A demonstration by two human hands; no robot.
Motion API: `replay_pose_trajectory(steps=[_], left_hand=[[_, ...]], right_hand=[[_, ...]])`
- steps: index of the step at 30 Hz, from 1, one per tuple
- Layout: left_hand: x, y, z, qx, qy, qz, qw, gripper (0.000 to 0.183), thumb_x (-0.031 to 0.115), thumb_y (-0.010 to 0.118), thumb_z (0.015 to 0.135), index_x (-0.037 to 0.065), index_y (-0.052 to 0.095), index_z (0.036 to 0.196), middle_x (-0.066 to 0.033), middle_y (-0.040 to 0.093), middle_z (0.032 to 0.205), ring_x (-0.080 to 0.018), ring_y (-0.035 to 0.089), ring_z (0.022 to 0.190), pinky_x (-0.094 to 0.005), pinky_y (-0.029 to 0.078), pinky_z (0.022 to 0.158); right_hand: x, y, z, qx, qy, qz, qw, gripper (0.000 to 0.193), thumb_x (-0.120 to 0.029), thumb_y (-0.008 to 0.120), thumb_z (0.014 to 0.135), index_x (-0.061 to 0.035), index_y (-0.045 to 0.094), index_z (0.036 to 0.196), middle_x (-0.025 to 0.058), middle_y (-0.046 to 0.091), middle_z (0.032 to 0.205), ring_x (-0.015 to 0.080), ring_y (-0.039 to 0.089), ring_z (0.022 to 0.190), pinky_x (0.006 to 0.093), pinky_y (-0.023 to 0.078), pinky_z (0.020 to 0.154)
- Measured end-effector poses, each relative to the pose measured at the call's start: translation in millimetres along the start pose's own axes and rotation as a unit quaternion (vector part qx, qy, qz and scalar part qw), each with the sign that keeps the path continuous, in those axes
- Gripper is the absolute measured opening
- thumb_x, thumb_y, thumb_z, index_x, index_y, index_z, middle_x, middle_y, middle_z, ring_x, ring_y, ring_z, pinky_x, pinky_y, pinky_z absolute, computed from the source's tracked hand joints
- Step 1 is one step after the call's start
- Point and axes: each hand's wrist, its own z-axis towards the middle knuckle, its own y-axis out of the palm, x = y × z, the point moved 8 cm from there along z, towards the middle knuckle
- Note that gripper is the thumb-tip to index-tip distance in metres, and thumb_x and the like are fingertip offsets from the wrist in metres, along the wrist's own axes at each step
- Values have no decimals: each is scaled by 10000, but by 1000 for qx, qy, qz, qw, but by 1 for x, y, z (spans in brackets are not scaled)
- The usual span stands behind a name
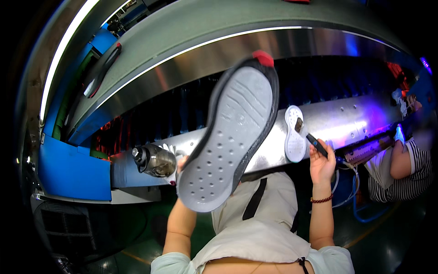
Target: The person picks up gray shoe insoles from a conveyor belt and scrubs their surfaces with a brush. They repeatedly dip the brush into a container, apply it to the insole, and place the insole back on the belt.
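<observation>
Close in front of me a large shoe sole (228, 123) is held up, tilted. It is grey inside with small dimples, a black rim and a red tip. My left hand (182, 163) grips it by the left edge, with most of the fingers hidden behind it. My right hand (322, 160) is closed round a slim black-handled brush (318, 145). The brush head points at a smaller, pale sole-shaped piece (295, 148) on the metal ledge and appears to be over or touching it. A dark brown patch shows on that piece.
A dark see-through bottle (160, 160) stands on the metal ledge (335, 114) at left, with crumpled white material beside it. Beyond runs a green conveyor belt (191, 41), another sole (104, 71) lying on its left part. At right a person in striped clothing (401, 176) sits near hanging cables.
</observation>
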Motion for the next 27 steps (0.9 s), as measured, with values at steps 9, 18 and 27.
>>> replay_pose_trajectory(steps=[9, 18, 27], left_hand=[[215, 54, 140, -28, 326, -69, 942, 659, 525, 315, 840, 104, 215, 1337, -137, 317, 1321, -322, 230, 1248, -470, 237, 991], [189, 33, 220, 151, 328, 361, 860, 388, 130, 450, 829, -61, 369, 1156, -225, 492, 1104, -292, 529, 992, -371, 458, 862], [119, 6, 391, 160, 135, 899, 384, 655, 259, 542, 755, -46, 282, 1273, -223, 364, 1280, -300, 367, 1194, -350, 330, 967]], right_hand=[[6, 0, -1, 0, 16, 16, 1000, 369, -254, 407, 883, 71, 498, 1032, 145, 566, 894, 216, 574, 778, 285, 488, 694], [-12, -12, -4, -53, 29, 12, 998, 487, -337, 373, 906, 71, 412, 1169, 191, 510, 1057, 248, 529, 918, 322, 443, 804], [15, -20, 13, -59, 14, -31, 998, 246, 102, 531, 757, 20, 531, 989, 176, 553, 1041, 232, 571, 879, 305, 473, 791]])
